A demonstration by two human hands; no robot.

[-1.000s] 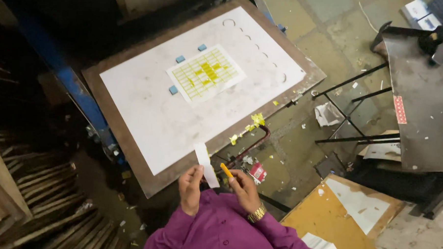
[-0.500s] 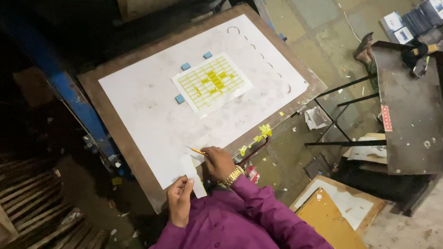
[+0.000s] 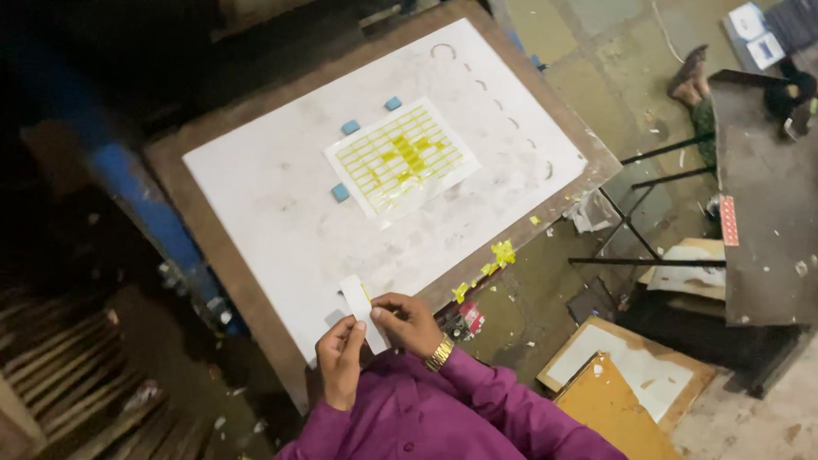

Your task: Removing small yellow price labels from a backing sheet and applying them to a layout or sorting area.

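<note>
Both hands pinch a small white paper strip (image 3: 358,308) with a yellow mark: the left hand (image 3: 339,359) from below, the right hand (image 3: 408,321) beside it. Beyond the fingers lies a white board (image 3: 274,189) bearing a yellow gridded sheet (image 3: 401,159) and small blue blocks (image 3: 350,126).

Dim, grainy view; left side in deep shadow, slight blur.

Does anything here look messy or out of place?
Yes: yellow scraps litter the table's near edge and the floor below. The yellow-gridded sheet lies askew on the white board. Both hands hold a white strip.
</note>
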